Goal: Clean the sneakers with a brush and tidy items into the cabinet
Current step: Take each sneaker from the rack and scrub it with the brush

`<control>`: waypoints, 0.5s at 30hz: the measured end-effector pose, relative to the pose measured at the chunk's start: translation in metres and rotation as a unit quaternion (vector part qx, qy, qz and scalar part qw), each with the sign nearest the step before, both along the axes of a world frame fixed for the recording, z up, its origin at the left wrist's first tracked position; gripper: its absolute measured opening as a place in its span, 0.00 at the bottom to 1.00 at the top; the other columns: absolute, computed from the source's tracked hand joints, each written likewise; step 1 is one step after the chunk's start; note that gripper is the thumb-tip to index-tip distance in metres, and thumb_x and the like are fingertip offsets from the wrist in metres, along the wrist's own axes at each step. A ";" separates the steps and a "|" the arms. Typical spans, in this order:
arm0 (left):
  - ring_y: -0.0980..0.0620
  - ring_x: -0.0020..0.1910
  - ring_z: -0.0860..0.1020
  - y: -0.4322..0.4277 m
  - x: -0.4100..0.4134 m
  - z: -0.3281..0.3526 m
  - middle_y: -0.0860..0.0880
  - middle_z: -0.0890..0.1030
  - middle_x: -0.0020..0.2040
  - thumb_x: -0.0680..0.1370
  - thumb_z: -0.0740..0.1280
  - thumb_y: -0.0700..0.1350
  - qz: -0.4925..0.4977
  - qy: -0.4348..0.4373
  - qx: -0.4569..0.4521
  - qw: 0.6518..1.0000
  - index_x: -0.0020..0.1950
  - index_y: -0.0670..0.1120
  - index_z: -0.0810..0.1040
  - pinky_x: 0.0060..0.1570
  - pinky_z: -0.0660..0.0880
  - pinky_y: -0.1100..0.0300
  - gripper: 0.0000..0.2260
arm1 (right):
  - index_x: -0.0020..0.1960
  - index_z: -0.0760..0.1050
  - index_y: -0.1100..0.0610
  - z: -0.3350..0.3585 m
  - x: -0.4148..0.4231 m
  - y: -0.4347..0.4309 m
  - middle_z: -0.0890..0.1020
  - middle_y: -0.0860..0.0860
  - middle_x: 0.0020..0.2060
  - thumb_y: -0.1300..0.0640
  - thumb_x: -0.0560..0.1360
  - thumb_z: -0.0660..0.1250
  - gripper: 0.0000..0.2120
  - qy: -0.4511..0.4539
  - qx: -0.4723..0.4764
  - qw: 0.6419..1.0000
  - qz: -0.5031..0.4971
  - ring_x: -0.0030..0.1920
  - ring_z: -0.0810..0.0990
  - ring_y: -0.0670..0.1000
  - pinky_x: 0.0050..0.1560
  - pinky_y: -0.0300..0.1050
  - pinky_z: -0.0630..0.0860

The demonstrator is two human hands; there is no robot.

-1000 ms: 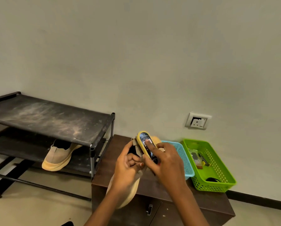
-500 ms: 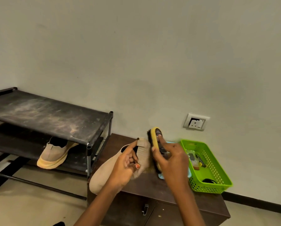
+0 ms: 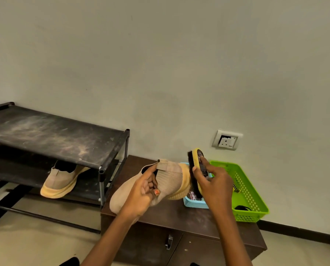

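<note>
A beige knit sneaker [image 3: 169, 177] with a yellow sole lies on its side above the dark brown cabinet [image 3: 179, 215], toe pointing left. My left hand [image 3: 141, 194] grips it, fingers tucked into the opening. In my right hand [image 3: 212, 181] is a yellow-backed brush [image 3: 195, 169] with black bristles, held upright, bristles against the sneaker's heel. The second beige sneaker [image 3: 62, 181] rests on the lower shelf of the black shoe rack [image 3: 54, 137] at the left.
A blue basket [image 3: 194, 203] sits behind the brush, and a green basket [image 3: 244, 191] with small items stands to its right. The cabinet doors, with a handle [image 3: 169, 241], are closed. A wall socket [image 3: 227, 140] sits above the baskets.
The sneaker has turned from hanging toe-down to lying sideways, toe to the left. The brush went from flat over the shoe to standing upright at the heel, shifting right.
</note>
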State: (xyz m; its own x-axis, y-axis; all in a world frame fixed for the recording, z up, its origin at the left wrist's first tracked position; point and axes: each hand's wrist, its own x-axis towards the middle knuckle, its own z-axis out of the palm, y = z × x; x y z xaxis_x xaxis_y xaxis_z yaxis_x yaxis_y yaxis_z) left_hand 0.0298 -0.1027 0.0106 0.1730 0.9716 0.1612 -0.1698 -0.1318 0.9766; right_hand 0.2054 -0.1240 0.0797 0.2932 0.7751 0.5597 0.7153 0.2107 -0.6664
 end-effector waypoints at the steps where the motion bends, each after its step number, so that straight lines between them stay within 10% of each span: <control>1: 0.55 0.60 0.77 0.000 0.001 0.001 0.49 0.78 0.61 0.72 0.59 0.21 0.002 -0.015 -0.012 1.000 0.69 0.51 0.66 0.58 0.73 0.63 0.32 | 0.59 0.79 0.49 -0.003 -0.007 -0.004 0.75 0.45 0.30 0.54 0.71 0.73 0.17 -0.006 0.013 1.000 0.023 0.31 0.73 0.41 0.32 0.32 0.66; 9: 0.54 0.37 0.75 -0.004 0.018 0.009 0.45 0.76 0.37 0.73 0.60 0.22 0.015 -0.071 -0.036 0.997 0.66 0.48 0.71 0.40 0.76 0.64 0.29 | 0.67 0.68 0.47 -0.034 -0.031 -0.011 0.73 0.49 0.45 0.45 0.72 0.63 0.24 -0.030 0.096 0.995 -0.016 0.42 0.75 0.50 0.40 0.27 0.68; 15: 0.50 0.44 0.81 -0.007 0.013 0.016 0.42 0.82 0.46 0.74 0.59 0.25 0.025 -0.130 -0.063 0.989 0.63 0.47 0.75 0.43 0.80 0.60 0.23 | 0.67 0.70 0.45 -0.052 -0.044 -0.015 0.74 0.51 0.50 0.46 0.72 0.64 0.23 -0.147 0.118 0.981 0.052 0.48 0.72 0.45 0.45 0.34 0.73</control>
State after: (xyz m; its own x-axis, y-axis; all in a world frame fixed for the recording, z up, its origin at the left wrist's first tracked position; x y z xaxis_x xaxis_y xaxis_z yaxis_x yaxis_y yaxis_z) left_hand 0.0423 -0.1096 0.0262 0.0937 0.9930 0.0712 -0.4134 -0.0263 0.9102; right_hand 0.1609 -0.1394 0.0278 0.0184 0.6306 0.7759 0.8354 0.4167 -0.3585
